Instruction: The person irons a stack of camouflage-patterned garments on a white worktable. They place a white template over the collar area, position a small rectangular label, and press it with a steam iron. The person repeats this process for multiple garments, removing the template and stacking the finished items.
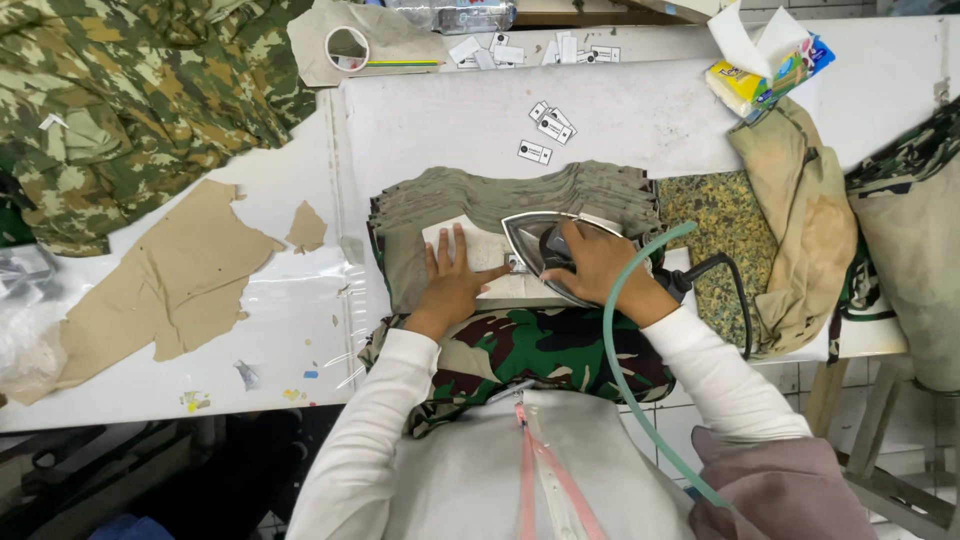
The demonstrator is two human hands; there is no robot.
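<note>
My right hand (598, 262) grips the handle of a steel steam iron (532, 240), whose tip points left onto a white fabric piece (478, 250). A green hose (625, 350) and a black cord (738, 300) run from the iron's back. My left hand (455, 277) lies flat with fingers spread on the white piece, just left of the iron's tip. The piece rests on a fanned stack of olive-green cut pieces (500, 195). Camouflage fabric (520, 350) hangs over the table's near edge below both hands.
Small white tags (548, 125) lie on the white table (640, 110) behind the stack. A tape roll (347, 48), camouflage cloth pile (130, 90), brown paper scraps (175, 280), a worn tan cloth (800, 220), a mottled pad (718, 230) and a tissue pack (765, 70) surround the work.
</note>
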